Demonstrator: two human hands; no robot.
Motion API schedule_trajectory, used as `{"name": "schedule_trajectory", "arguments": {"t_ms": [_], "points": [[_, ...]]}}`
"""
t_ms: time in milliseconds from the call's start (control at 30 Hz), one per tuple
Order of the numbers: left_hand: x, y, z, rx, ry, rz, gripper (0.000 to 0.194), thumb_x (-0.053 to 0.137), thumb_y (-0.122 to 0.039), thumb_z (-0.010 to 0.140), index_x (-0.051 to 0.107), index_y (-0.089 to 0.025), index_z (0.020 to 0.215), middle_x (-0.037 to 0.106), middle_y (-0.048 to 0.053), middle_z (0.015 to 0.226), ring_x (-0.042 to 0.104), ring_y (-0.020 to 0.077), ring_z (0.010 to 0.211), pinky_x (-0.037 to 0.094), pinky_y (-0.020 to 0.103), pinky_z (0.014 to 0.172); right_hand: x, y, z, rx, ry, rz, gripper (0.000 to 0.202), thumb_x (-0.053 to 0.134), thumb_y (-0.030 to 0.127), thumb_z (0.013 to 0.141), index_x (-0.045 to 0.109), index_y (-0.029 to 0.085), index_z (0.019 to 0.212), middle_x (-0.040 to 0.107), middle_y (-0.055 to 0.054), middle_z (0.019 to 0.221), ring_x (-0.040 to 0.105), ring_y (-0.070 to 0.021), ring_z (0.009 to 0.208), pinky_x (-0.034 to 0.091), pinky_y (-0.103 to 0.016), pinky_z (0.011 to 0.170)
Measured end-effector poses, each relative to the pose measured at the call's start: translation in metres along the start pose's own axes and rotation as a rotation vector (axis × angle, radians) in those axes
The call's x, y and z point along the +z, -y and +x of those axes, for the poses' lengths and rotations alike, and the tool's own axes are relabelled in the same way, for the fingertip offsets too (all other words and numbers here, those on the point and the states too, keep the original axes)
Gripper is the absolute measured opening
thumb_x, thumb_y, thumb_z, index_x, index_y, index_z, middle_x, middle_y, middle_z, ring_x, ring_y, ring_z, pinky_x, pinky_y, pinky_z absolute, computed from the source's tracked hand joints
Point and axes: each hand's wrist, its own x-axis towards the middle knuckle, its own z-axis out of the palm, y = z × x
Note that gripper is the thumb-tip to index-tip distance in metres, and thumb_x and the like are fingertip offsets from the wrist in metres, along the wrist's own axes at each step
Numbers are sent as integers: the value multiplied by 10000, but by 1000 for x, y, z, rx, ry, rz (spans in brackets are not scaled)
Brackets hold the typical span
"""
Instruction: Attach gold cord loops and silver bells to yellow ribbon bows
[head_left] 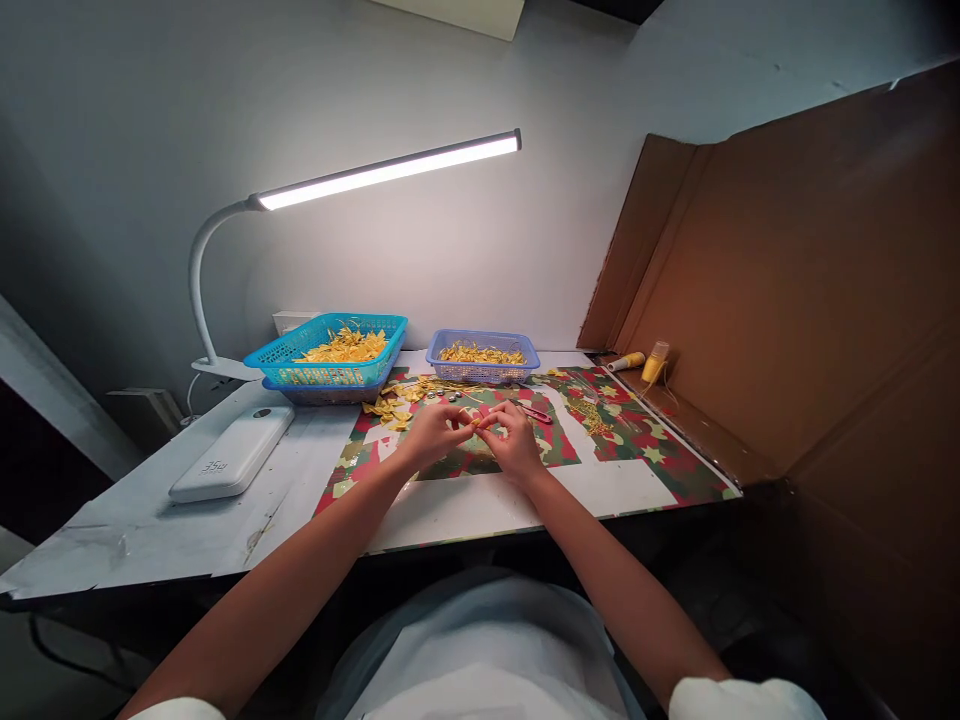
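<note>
My left hand [437,436] and my right hand [514,442] meet over the camouflage-patterned mat [555,450], fingertips pinched together. Between them is a small yellow ribbon piece [476,423], mostly covered by the fingers, so its exact shape is unclear. Just behind my right hand lies a pair of red-handled snips or a similar slim tool [537,412]. Loose yellow ribbon pieces [390,408] are scattered beyond my left hand, with a few small shiny bits [453,396] near them.
A turquoise basket [274,352] of yellow ribbon pieces is stacked on another at the back left. Beside it stands a purple basket [484,377] of golden strips. A white power bank [232,460], a lit lamp [390,172], yellow-capped bottles [655,362] and a cardboard wall [787,280] surround the work area.
</note>
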Motion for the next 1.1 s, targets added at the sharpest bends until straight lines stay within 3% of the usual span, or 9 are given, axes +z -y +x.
{"name": "schedule_trajectory", "arguments": {"t_ms": [133, 367, 800, 1100], "points": [[4, 0, 0, 35, -74, 63, 168, 601, -289, 718, 714, -174, 671, 683, 2, 658, 542, 132, 619, 388, 222, 590, 0, 0, 0, 9, 1, 4, 88, 686, 218, 793, 658, 231, 711, 612, -22, 880, 570, -216, 917, 411, -374, 838], [4, 1, -1, 57, -101, 104, 174, 601, -285, 736, 701, -166, 657, 668, 2, 638, 527, 126, 604, 375, 223, 592, -1, -2, 1, 39, 4, 48, 90, 662, 244, 803, 640, 225, 718, 608, -33, 909, 572, -219, 943, 427, -371, 851], [1, 3, 1, -12, -8, -81, 350, 641, -496, 733, 742, -164, 685, 661, 10, 620, 511, 121, 569, 333, 220, 513, 1, -6, 1, 77, 11, 141, 109, 698, 275, 777, 637, 205, 719, 609, -41, 851, 586, -198, 839, 462, -330, 752], [3, 2, 2, -137, 40, -148, 344, 672, -488, 683, 735, -150, 695, 583, -20, 534, 428, 90, 496, 268, 212, 468, 0, -3, 0, 60, 22, 107, 91, 701, 249, 779, 650, 213, 714, 602, -35, 861, 586, -206, 878, 452, -321, 731]]}}
